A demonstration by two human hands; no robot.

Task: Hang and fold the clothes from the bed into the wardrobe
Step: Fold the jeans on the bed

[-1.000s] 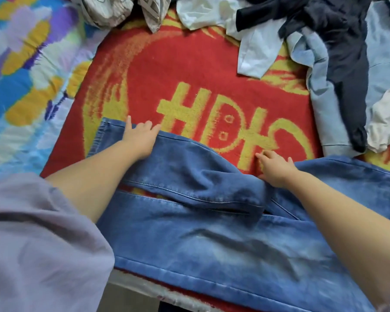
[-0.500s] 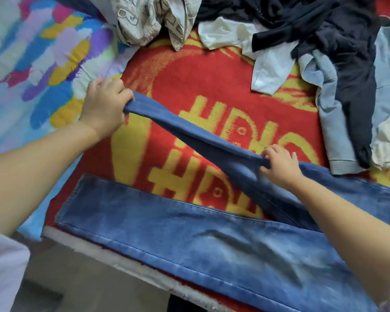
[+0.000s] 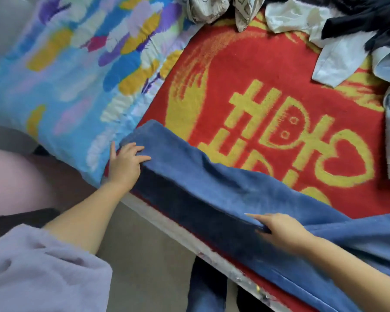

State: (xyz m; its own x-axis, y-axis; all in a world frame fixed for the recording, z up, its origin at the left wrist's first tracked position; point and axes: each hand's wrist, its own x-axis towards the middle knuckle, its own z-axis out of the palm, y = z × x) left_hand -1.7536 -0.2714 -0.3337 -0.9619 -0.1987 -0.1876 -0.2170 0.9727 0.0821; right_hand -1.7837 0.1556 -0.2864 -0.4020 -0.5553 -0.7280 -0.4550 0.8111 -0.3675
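My left hand (image 3: pixel 127 164) grips jeans (image 3: pixel 212 194) at hem end, fingers curled over top edge. Right hand (image 3: pixel 279 228) pinches folded edge mid-leg. Jeans lie along near edge of bed (image 3: pixel 279 70), long axis left-to-right between hands. Clothes pile (image 3: pixel 347 30) well beyond.
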